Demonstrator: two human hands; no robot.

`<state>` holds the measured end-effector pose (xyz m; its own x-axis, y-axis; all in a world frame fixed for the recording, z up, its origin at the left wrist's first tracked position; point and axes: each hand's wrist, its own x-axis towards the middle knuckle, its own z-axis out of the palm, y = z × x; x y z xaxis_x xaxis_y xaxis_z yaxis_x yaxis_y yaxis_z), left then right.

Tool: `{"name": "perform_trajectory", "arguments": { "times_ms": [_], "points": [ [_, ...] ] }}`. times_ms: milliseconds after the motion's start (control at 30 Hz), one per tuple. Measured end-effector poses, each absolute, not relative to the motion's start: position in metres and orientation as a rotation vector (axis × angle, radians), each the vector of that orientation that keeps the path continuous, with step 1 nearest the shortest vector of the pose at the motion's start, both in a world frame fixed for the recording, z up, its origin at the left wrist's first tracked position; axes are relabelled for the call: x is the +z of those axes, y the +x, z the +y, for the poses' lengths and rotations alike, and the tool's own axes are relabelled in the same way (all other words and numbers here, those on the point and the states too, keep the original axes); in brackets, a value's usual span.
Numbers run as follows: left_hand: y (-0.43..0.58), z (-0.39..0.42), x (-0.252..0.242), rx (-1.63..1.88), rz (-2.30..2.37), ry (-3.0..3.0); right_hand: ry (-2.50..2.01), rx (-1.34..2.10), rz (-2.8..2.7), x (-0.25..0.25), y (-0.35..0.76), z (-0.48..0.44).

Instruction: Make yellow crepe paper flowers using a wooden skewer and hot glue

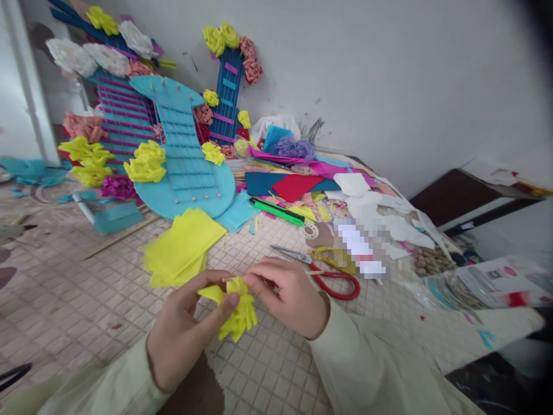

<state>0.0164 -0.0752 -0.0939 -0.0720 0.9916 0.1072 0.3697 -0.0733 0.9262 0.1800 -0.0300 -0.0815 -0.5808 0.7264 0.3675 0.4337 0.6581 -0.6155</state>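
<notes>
A yellow paper flower, its petals curled into strips, is pinched between the thumb and fingers of my left hand. My right hand is closed at the flower's upper edge around a thin wooden stick, which shows on both sides of the fingers. Close behind my left hand lies a stack of yellow paper sheets. Red-handled scissors rest just beyond my right hand, with a second, yellow-handled pair against them.
A light-blue guitar-shaped craft piece with strings and yellow flowers leans at the back. Behind it stand darker blue decorated pieces. A green utility knife, red felt, purple yarn and white scraps lie across the table's far side.
</notes>
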Motion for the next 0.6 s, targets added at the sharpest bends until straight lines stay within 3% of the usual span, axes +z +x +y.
{"name": "perform_trajectory", "arguments": {
  "times_ms": [600],
  "points": [
    [0.0138,-0.0778,-0.0961,1.142,1.527,1.669,-0.808,0.665,-2.255,-0.0853,0.1794,-0.0303]
  ]
}}
